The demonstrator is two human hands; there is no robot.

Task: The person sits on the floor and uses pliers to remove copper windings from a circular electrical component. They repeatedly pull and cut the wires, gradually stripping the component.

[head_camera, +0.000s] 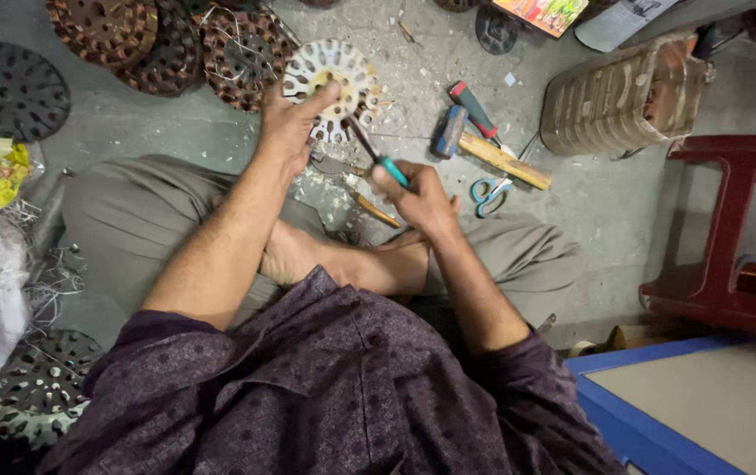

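Observation:
My left hand (290,123) grips a pale round slotted disc (330,75), held tilted over the concrete floor, with the forefinger laid across its face. My right hand (418,198) is closed around a screwdriver with a teal handle (393,171); its dark shaft reaches up to the disc's lower right edge. Both forearms come out of purple patterned sleeves. I sit cross-legged with bare feet under my hands.
A hammer (492,149), a red-handled tool (475,110) and blue scissors (488,193) lie to the right. Rusty slotted discs (167,44) are piled at the top left, black ones (8,88) at the left. A ribbed can (620,97), a red stool (739,229) and a blue-edged board (704,405) stand on the right.

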